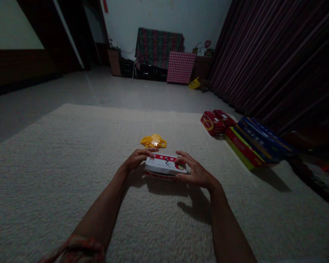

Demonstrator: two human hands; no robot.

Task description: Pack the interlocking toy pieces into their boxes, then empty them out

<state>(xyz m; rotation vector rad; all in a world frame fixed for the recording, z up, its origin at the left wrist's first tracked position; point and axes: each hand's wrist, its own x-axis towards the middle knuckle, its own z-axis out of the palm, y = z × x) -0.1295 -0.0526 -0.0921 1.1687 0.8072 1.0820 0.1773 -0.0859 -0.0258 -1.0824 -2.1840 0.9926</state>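
Observation:
A small white and red cardboard box (164,168) with printed characters lies low over the cream quilted mat (71,175), its shadow falling toward me. My left hand (137,159) grips its left end, with the fingers on the top edge. On the right end, my right hand (193,170) holds it with the thumb at the near side and the fingers over the top. A dark gap runs along the box's near side, under the lid. Just beyond it is a small heap of yellow plastic pieces (154,141); single pieces are hard to make out.
To the right stand red boxes (213,123) and a larger blue, red and yellow-green box (259,140), beside a dark purple curtain (252,51). Across the tiled floor (150,96) are a cloth-draped television stand (159,47), a checked cloth (181,67) and a yellow object (194,83).

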